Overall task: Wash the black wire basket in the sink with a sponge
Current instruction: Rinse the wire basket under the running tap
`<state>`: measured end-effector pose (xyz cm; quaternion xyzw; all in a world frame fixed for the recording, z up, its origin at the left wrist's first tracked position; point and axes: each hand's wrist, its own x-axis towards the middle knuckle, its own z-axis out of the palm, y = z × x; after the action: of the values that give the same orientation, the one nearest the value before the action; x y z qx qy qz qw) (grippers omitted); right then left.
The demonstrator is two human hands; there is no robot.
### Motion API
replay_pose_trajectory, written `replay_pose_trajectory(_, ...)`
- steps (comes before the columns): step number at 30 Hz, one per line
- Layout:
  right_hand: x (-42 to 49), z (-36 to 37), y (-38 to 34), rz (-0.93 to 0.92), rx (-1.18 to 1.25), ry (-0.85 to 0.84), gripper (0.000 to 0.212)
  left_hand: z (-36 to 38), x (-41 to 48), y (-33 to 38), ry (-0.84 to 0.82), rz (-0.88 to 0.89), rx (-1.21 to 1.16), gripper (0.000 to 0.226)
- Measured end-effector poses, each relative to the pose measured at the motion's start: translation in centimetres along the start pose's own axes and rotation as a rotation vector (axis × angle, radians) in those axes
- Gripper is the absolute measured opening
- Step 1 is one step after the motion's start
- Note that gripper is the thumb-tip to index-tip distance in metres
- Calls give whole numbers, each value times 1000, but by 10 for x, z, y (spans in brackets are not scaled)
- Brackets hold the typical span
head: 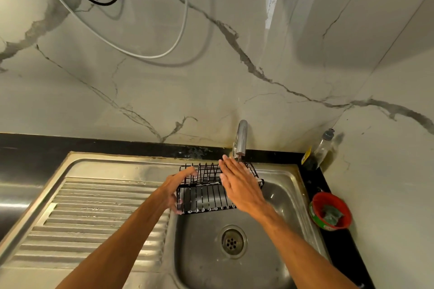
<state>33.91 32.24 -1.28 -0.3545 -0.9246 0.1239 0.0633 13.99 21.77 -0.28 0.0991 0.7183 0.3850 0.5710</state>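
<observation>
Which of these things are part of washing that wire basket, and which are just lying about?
In the job:
basket
left hand, gripping it
right hand, flat on it
sink
tap
green scrubber in red tub

Lying about:
bottle
wall cables

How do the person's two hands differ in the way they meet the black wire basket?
The left hand grips the left end of the black wire basket with curled fingers; the right hand lies flat on its right side, fingers straight. The left hand sits nearer the draining board; the right hand reaches toward the tap. Both touch the basket above the sink.
</observation>
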Motion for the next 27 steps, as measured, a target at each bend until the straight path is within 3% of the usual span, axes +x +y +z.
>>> replay_pose_trajectory(3,6,-4,19,106,15,72,69,2,-14,4,14,28,-6,95)
replay_pose_trajectory(5,3,-4,18,150,25,55,71,1,-14,2,18,31,-13,97)
replay_pose_trajectory(7,-3,-2,17,82,20,22,73,-5,-4,-3,9,0,-26,107)
replay_pose_trajectory(9,-7,-5,28,17,44,-4,70,-11,-2,-6,6,-24,-22,101)
replay_pose_trajectory(13,-17,-7,43,194,232,99,52,-17,-4,-8,23,-30,-73,91)
replay_pose_trajectory(15,-23,-3,35,157,250,127,52,-15,-9,-7,2,-53,-78,98)
replay_pose_trajectory(18,-26,1,35,170,290,203,51,-12,-5,-6,3,-45,-69,80)
replay_pose_trajectory(22,-28,2,23,264,169,331,54,-5,-6,-2,-4,-51,-66,86)
replay_pose_trajectory(27,-25,4,9,61,-110,254,70,6,-10,6,8,-60,-76,99)
